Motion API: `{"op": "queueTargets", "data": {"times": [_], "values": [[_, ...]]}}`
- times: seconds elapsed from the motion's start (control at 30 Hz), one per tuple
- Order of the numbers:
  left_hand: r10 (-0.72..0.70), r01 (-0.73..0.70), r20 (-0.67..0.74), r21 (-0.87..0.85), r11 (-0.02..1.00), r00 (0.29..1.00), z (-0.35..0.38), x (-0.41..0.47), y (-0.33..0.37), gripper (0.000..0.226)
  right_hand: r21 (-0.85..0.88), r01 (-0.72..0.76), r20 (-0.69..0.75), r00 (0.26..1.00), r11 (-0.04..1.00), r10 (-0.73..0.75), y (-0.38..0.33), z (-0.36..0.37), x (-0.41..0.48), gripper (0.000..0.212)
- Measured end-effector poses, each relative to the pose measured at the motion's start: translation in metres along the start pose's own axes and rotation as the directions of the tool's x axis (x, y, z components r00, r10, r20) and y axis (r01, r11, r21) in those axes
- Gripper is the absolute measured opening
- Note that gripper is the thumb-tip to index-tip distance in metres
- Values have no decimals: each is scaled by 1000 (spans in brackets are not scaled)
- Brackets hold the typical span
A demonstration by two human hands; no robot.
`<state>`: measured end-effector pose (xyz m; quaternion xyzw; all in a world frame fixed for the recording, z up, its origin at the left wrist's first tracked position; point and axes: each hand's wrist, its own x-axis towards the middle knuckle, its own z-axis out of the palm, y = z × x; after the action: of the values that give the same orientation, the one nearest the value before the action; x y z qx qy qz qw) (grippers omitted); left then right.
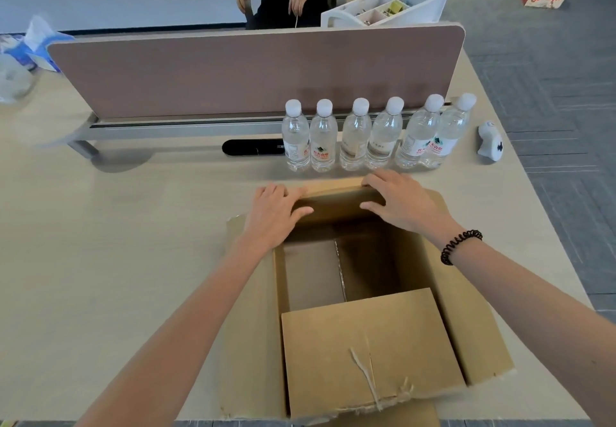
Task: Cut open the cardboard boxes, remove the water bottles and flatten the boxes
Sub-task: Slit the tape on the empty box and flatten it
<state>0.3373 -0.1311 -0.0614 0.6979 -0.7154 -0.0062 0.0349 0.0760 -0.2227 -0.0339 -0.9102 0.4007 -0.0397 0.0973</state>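
An open brown cardboard box (363,353) stands on the desk in front of me, its flaps spread and its inside showing no bottles. My left hand (275,211) grips the far flap at its left corner, thumb inside. My right hand (401,201) presses on the same far flap at its right end, fingers over the edge. Several clear water bottles (373,134) with white caps stand upright in a row just beyond the box, against the divider rail.
A pink desk divider (256,69) runs across the back. A white cutter (490,141) lies at the right of the bottles. A tissue pack (36,43) sits far left. A person sits behind the divider beside a white organiser (390,4). The desk edge (546,226) drops off right.
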Motion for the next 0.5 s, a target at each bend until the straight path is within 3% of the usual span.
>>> {"op": "queueTargets", "data": {"times": [0.17, 0.3, 0.5], "values": [[51, -71, -120, -169, 983, 991, 4, 14, 13, 26, -220, 85, -84, 991, 972, -105, -5, 15, 5, 25], [74, -94, -184, -100, 991, 980, 8, 14, 13, 22, -235, 81, -105, 989, 969, -108, -7, 19, 12, 16], [63, -90, -160, -172, 981, 985, -1, 41, 3, 28, -197, 25, -131, 990, 980, -52, -10, 9, 37, 13]]}}
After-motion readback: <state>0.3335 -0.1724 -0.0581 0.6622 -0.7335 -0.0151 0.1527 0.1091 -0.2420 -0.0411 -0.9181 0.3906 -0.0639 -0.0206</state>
